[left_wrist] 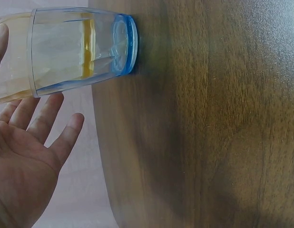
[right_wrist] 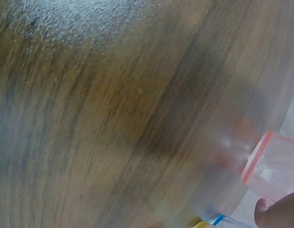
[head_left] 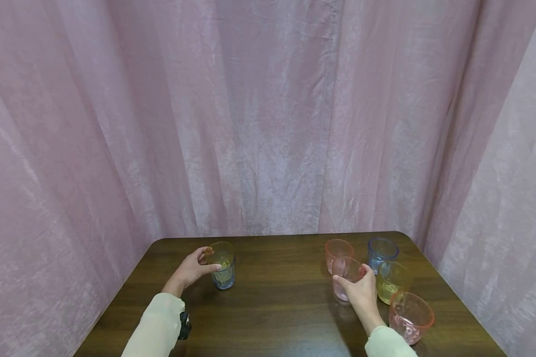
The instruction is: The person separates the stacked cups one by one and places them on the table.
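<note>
On the left side of the table, my left hand (head_left: 192, 270) grips a clear yellow cup (head_left: 222, 250) by its upper part, thumb on the near side and fingers around the far side. The yellow cup is nested upright inside a clear blue cup (head_left: 225, 283); in the left wrist view the blue cup's base (left_wrist: 130, 45) is at the tabletop. At the right, my right hand (head_left: 362, 292) holds a clear pink cup (head_left: 341, 293) between thumb and fingers. The right wrist view catches only a thumb (right_wrist: 280, 211) beside a pink cup (right_wrist: 270, 166).
Around the right hand stand another pink cup (head_left: 333, 248) behind, a blue cup (head_left: 383, 254) at the back right, a yellow cup (head_left: 395, 287) beside the hand and a pink cup (head_left: 412, 322) nearer the front. The brown wooden table (head_left: 277, 297) ends at a pink curtain (head_left: 268, 124).
</note>
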`<act>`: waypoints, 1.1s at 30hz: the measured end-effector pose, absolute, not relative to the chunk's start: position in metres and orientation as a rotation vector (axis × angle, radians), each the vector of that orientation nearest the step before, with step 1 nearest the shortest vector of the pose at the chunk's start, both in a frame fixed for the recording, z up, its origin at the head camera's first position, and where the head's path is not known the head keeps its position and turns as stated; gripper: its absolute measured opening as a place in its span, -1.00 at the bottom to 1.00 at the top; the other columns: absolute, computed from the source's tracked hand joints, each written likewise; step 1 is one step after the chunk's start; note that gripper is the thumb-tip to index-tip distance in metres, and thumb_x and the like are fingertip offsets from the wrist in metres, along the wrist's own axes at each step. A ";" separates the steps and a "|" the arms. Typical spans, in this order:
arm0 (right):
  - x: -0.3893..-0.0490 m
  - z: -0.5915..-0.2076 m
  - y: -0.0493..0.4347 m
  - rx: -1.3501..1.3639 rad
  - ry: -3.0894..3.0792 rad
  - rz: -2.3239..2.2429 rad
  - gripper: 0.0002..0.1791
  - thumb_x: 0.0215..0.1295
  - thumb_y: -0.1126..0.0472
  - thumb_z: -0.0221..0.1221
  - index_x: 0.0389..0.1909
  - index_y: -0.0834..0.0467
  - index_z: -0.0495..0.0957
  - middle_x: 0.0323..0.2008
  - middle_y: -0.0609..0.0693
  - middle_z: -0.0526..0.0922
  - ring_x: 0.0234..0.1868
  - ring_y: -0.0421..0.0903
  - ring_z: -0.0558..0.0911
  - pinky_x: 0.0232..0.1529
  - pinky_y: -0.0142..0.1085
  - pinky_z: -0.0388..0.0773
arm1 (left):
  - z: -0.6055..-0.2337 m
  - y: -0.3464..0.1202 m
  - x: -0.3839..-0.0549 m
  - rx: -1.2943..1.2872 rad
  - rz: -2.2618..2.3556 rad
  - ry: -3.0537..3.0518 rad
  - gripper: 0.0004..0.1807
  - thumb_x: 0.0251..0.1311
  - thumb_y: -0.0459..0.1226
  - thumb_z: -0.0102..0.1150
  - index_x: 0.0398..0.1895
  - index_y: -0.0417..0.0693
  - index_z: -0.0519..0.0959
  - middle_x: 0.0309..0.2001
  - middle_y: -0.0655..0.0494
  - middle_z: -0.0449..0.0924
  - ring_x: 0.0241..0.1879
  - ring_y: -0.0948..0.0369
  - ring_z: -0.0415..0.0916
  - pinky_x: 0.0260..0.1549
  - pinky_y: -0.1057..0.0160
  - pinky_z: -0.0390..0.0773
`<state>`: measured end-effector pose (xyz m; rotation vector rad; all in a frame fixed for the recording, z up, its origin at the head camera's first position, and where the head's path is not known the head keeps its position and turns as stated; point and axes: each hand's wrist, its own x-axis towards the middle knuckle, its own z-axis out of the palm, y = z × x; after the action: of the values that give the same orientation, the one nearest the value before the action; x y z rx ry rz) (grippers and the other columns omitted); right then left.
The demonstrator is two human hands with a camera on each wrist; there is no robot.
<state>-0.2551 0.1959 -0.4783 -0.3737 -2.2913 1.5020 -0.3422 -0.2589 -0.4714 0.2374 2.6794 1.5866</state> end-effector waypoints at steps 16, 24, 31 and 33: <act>-0.254 -0.486 0.194 -0.342 -2.344 1.495 0.21 0.03 0.17 0.47 0.47 0.49 -0.18 0.30 0.55 0.17 0.32 0.45 0.20 0.33 0.23 0.14 | -0.472 -0.259 -0.343 0.257 1.574 2.703 -0.11 0.11 -0.10 0.46 0.40 -0.31 0.24 0.36 -0.23 0.36 0.36 -0.26 0.21 0.27 -0.22 0.29; -0.254 -0.483 0.191 -0.341 -2.394 1.495 0.32 0.05 0.08 0.48 0.51 0.41 -0.31 0.38 0.57 -0.01 0.37 0.50 0.07 0.35 0.28 0.06 | -0.474 -0.259 -0.344 0.234 1.582 2.699 -0.09 0.09 -0.10 0.48 0.41 -0.31 0.24 0.36 -0.24 0.35 0.36 -0.25 0.21 0.28 -0.21 0.29; -0.257 -0.470 0.188 -0.329 -2.414 1.457 0.30 0.12 -0.04 0.44 0.54 0.35 -0.30 0.46 0.50 -0.14 0.44 0.47 -0.03 0.35 0.32 0.03 | -0.473 -0.259 -0.343 0.235 1.593 2.686 -0.09 0.09 -0.10 0.48 0.40 -0.32 0.23 0.36 -0.25 0.34 0.37 -0.26 0.19 0.28 -0.22 0.27; -0.259 -0.465 0.187 -0.319 -2.414 1.438 0.29 0.11 -0.06 0.44 0.54 0.34 -0.27 0.47 0.49 -0.13 0.44 0.45 -0.03 0.36 0.30 0.03 | -0.473 -0.259 -0.343 0.225 1.603 2.677 -0.09 0.09 -0.11 0.48 0.41 -0.31 0.23 0.37 -0.24 0.33 0.38 -0.25 0.19 0.29 -0.21 0.26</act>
<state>-0.2587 0.1870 -0.4649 -0.3192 -2.4140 1.4383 -0.3429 -0.2587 -0.4726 0.2246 2.6774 1.6025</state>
